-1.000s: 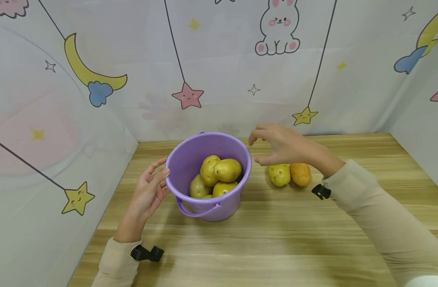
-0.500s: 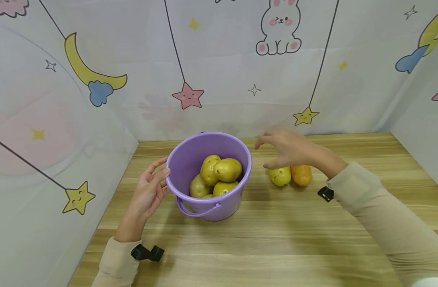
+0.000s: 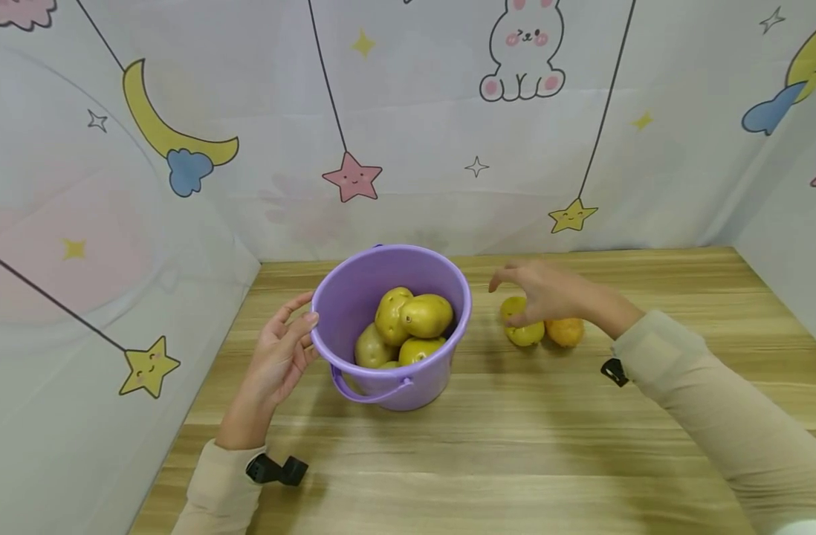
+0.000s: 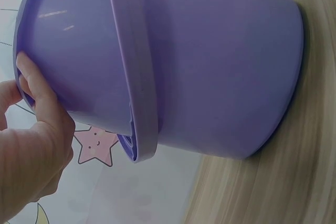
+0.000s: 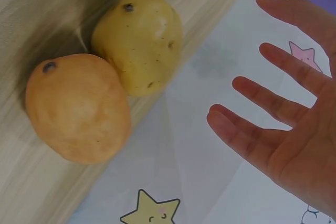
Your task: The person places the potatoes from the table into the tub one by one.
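A purple bucket (image 3: 418, 390) stands on the wooden table with several yellow-green toy potatoes (image 3: 426, 316) inside. My left hand (image 3: 277, 357) grips its left rim between thumb and fingers; the left wrist view also shows this hold on the bucket wall (image 4: 226, 66). Right of the bucket, my right hand (image 3: 550, 291) hovers with fingers spread, holding nothing. Below it lie a yellow potato (image 5: 139, 43) and, touching it, a rounder orange potato-like piece (image 5: 79, 109). In the head view the right hand partly covers both.
The bucket's handle (image 3: 368, 396) hangs down at its front. White cloth walls with printed stars, a moon and a rabbit (image 3: 525, 48) rise behind the table (image 3: 515, 461) and at both sides.
My right hand has moved away from the bucket, to the right and down toward the yellow potato. My left hand stays on the rim.
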A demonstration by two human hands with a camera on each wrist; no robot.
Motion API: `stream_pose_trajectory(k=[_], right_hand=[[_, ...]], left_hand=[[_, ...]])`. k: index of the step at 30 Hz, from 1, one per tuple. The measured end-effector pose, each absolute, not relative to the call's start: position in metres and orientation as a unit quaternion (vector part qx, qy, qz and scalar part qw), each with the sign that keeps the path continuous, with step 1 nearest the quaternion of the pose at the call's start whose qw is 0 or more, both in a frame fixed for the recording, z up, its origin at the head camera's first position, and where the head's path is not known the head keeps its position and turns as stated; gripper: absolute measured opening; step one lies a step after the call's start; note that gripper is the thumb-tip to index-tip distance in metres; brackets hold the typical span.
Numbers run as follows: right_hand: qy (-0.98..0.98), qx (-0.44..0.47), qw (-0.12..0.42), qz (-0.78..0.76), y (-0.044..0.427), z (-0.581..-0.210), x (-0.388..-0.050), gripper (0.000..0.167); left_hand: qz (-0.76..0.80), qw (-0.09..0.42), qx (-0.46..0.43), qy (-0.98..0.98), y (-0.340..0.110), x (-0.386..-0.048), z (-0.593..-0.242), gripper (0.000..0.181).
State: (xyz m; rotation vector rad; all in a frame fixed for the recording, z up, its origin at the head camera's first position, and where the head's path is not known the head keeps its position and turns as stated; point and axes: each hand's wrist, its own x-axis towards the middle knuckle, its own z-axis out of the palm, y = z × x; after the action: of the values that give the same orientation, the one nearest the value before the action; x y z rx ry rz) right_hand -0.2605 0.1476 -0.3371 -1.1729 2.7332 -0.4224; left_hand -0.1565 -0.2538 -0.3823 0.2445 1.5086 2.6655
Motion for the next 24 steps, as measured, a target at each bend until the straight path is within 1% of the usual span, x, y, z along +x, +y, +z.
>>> stream_pose_trajectory(k=[8, 15, 24], right_hand=[[0.915, -0.382, 0.073, -0.105, 0.152, -0.353, -0.261, 0.055], [0.924, -0.36, 0.094, -0.087, 0.156, -0.365, -0.263, 0.057], [0.919, -0.37, 0.107, -0.084, 0.159, -0.379, -0.268, 0.059]], left_hand=[[0.867, 0.034, 0.08, 0.49, -0.254, -0.156, -0.382, 0.035], [0.865, 0.034, 0.082, 0.494, -0.254, -0.156, -0.382, 0.035], [0.865, 0.035, 0.087, 0.493, -0.254, -0.155, -0.382, 0.035]])
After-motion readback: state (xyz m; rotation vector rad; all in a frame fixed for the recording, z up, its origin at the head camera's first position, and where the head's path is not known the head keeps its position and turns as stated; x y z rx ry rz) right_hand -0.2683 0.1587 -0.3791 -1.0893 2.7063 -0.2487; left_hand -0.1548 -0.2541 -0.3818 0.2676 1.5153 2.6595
